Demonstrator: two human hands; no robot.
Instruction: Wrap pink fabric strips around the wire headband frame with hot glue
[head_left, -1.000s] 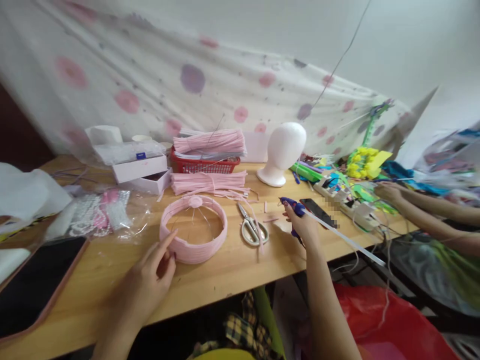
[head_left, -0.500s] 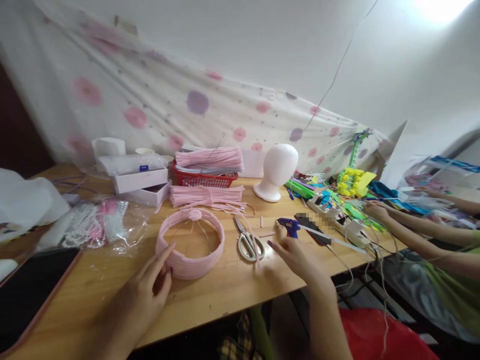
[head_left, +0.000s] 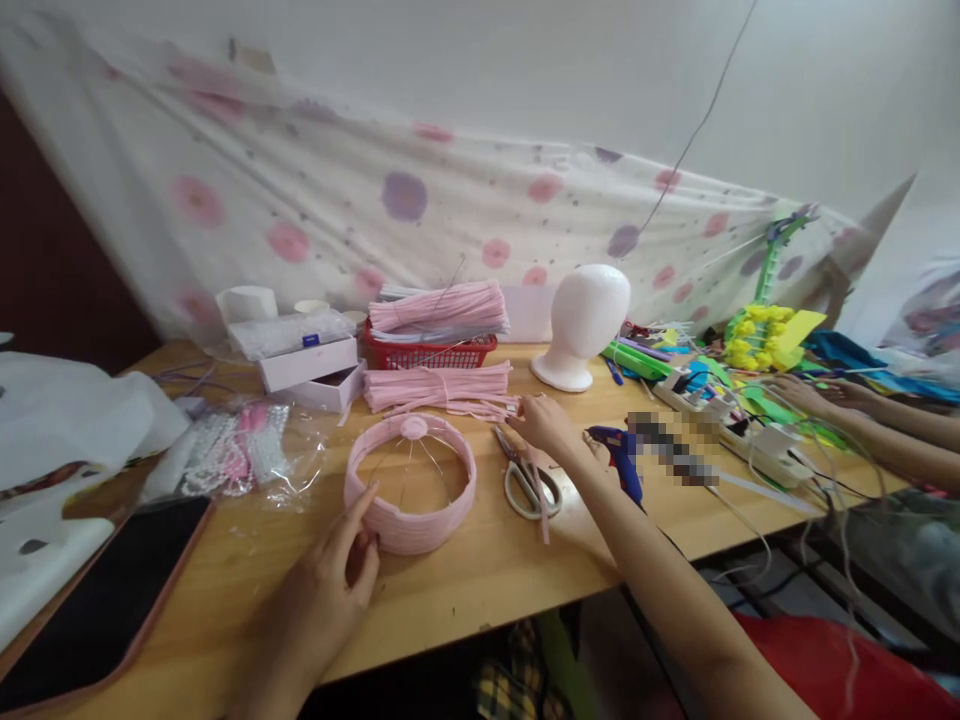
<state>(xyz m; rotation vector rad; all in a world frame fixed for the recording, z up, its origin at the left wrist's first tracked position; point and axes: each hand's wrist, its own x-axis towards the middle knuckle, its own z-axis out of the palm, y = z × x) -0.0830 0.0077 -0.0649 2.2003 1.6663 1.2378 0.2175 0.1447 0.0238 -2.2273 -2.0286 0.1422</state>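
Ring (head_left: 424,530), pink, ribbed, getting pinched by left hand (head_left: 330,570); right hand (head_left: 546,425) sitting by skinny strips (head_left: 431,388), can't tell grip; wood (head_left: 442,605) spreading edgeward.

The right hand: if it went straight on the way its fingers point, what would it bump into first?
Most likely the near right end of the tied pink bundle. The right hand looks very close to it, perhaps touching; depth is hard to judge here.
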